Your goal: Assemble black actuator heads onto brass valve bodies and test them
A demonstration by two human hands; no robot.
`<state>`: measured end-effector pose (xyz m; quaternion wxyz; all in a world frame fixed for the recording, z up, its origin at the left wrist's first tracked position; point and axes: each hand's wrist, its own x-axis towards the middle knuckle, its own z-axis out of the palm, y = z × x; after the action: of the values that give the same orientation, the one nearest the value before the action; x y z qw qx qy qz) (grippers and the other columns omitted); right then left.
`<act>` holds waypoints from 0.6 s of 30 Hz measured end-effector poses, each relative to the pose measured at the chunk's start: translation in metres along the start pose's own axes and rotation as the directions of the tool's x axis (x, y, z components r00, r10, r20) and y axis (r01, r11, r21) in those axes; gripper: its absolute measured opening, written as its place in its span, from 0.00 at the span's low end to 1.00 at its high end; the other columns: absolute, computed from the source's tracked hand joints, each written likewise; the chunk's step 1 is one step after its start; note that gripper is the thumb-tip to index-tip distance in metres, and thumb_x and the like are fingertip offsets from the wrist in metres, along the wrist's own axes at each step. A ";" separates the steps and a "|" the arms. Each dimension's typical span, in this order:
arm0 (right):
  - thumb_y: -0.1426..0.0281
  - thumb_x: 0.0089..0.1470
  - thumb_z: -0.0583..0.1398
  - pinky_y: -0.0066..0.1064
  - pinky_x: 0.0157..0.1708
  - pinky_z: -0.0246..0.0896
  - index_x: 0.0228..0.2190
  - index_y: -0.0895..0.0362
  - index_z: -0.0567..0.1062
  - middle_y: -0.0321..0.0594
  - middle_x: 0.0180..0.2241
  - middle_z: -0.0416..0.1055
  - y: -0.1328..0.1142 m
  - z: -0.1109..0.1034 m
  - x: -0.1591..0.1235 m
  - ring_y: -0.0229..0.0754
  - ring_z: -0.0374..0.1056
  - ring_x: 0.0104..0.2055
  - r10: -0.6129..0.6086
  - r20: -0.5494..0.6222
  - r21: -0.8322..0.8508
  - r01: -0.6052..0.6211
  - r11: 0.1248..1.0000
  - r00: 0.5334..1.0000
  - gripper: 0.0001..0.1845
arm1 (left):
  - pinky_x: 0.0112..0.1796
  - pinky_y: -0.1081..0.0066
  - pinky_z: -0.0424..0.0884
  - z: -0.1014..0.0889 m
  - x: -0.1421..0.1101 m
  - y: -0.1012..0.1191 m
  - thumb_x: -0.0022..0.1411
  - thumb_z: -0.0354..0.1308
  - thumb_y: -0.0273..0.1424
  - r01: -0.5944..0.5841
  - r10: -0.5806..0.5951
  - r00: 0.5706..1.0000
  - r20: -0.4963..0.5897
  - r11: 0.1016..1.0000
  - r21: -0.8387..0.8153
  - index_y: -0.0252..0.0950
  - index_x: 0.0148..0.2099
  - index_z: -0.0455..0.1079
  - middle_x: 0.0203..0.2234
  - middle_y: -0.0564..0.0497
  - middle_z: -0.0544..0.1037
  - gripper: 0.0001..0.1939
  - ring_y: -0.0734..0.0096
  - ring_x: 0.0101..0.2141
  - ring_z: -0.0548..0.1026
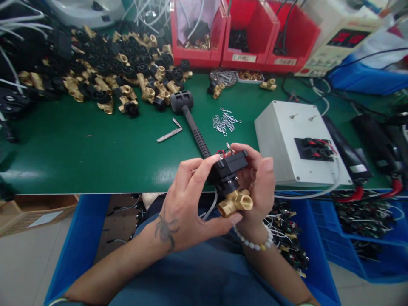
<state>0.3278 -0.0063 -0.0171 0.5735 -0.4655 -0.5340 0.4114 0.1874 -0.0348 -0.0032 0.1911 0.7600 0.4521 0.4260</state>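
Note:
Between my two hands is a motorized valve (236,201), with a black actuator housing on top of a brass body. My left hand (191,195) grips it from the left, fingers on the housing and thumb beneath the brass. From the right, my right hand (259,187) wraps its far side; some of those fingers are hidden behind it. Short red and black wires show at the housing's top, and a pale cable hangs below. Just beyond my hands lies a black mallet (191,119). A pile of wire clips (225,122) and a hex key (170,131) rest nearby on the green bench (63,153).
Many brass valves (105,80) are heaped at the back left. Red bins (199,57) with small parts line the back. At right stand a grey box (287,140) with switches and a power supply (341,42). Blue crates (347,255) sit below the bench edge.

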 end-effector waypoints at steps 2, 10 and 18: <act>0.48 0.66 0.47 0.43 0.49 0.71 0.47 0.55 0.71 0.48 0.49 0.72 -0.004 0.005 0.002 0.47 0.72 0.47 0.065 -0.059 0.158 -0.055 0.986 0.996 0.26 | 0.50 0.62 0.77 0.002 0.001 0.002 0.58 0.67 0.40 -0.010 0.010 1.000 -0.016 1.000 0.025 0.32 0.66 0.56 0.52 0.40 0.67 0.40 0.59 0.52 0.70; 0.50 0.65 0.44 0.36 0.41 0.70 0.37 0.56 0.70 0.43 0.34 0.70 -0.002 0.010 0.004 0.43 0.70 0.39 0.127 -0.083 0.104 -0.118 0.988 0.988 0.25 | 0.42 0.64 0.80 0.013 -0.005 0.005 0.54 0.65 0.36 0.095 -0.096 0.991 -0.098 0.995 -0.016 0.32 0.64 0.60 0.43 0.46 0.67 0.37 0.65 0.42 0.71; 0.70 0.58 0.62 0.34 0.46 0.65 0.39 0.60 0.73 0.43 0.39 0.72 0.006 -0.018 0.080 0.40 0.68 0.41 0.016 0.022 -0.726 0.005 0.688 1.000 0.07 | 0.42 0.63 0.80 0.018 -0.007 -0.047 0.57 0.65 0.40 0.160 -0.180 0.980 -0.088 0.967 -0.201 0.39 0.64 0.61 0.44 0.48 0.66 0.35 0.65 0.44 0.71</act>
<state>0.3536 0.0711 -0.0047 0.3344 -0.6502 -0.6594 0.1748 0.1760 -0.0143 -0.0483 0.2755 0.6728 0.4818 0.4892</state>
